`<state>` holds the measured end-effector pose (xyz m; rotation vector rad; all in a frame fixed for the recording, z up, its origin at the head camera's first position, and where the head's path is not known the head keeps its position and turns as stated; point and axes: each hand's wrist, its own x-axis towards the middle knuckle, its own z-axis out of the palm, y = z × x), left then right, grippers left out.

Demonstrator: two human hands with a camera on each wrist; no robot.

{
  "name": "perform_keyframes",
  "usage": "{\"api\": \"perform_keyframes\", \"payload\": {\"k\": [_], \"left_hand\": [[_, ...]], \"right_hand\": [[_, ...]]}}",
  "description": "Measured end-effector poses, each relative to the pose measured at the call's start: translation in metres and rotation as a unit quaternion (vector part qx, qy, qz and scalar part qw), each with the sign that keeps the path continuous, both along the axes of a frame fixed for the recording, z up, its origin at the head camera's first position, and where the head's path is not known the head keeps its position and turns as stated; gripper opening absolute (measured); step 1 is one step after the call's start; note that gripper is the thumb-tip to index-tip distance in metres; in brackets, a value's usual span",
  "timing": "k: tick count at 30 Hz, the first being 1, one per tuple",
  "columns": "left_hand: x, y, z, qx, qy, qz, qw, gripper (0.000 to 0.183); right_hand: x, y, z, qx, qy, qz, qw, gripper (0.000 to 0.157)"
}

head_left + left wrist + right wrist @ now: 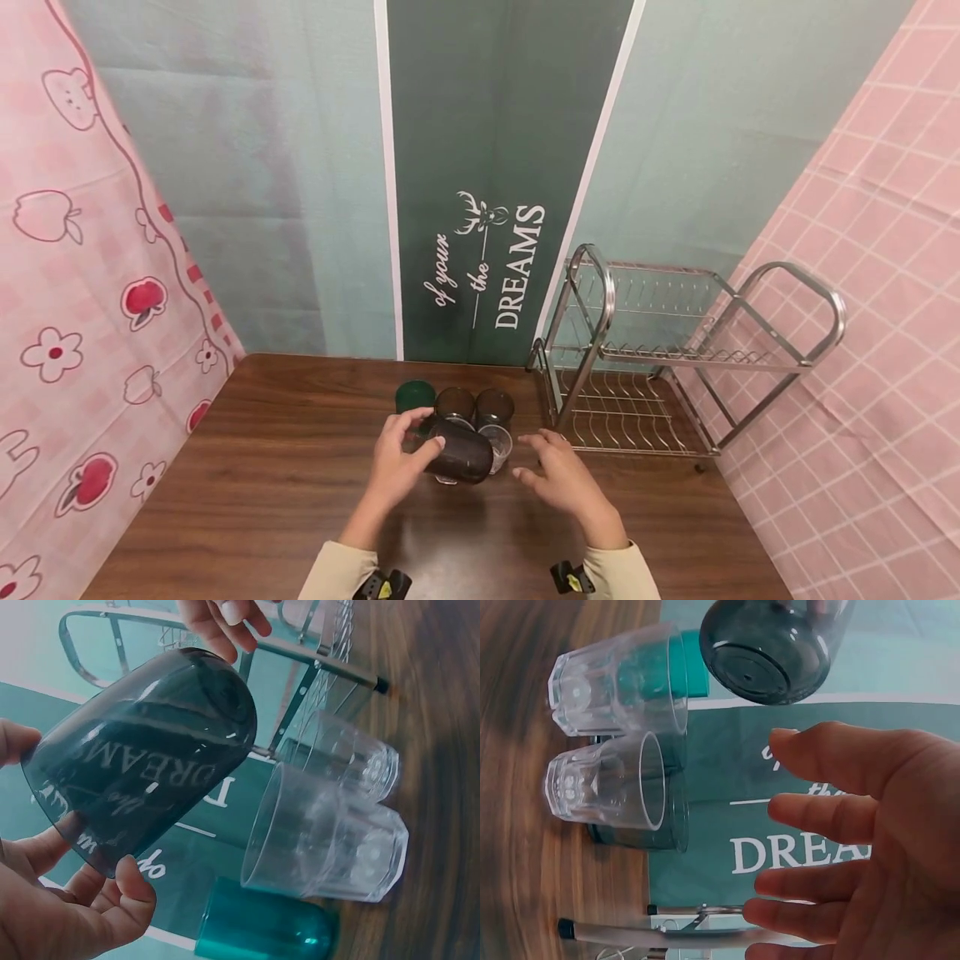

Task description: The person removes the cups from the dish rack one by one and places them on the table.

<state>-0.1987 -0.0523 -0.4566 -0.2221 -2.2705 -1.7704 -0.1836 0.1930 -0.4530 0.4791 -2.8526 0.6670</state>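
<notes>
My left hand (397,458) grips a smoky dark plastic cup (463,454) near its rim, thumb and fingers at the mouth end. The cup is tipped on its side above the table, base toward my right hand (558,471). That hand is spread beside the base, holding nothing. Below, a clear faceted cup (498,446) stands upright; a second, larger clear cup (326,840) is mostly hidden by the held cup in the head view. Behind them stand a green cup (415,396) and two more dark cups (454,403).
A two-tier metal dish rack (637,454) stands at the back right of the brown wooden table (285,467). Printed cloth (480,125) hangs behind the table, with pink cloth (862,250) on the right and patterned cloth on the left.
</notes>
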Motion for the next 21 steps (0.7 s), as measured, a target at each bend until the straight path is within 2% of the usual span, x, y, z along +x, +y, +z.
{"api": "perform_keyframes", "payload": {"k": [11,21], "left_hand": [[0.003,-0.018,0.007,-0.033,-0.004,0.014,0.9994,0.041],[0.003,-0.034,0.008,-0.053,0.029,0.037,0.9975,0.043]], "right_hand": [[-0.003,-0.013,-0.002,0.020,-0.010,0.001,1.000,0.044],[-0.007,-0.022,-0.005,0.051,0.018,0.015,0.998,0.047]]}}
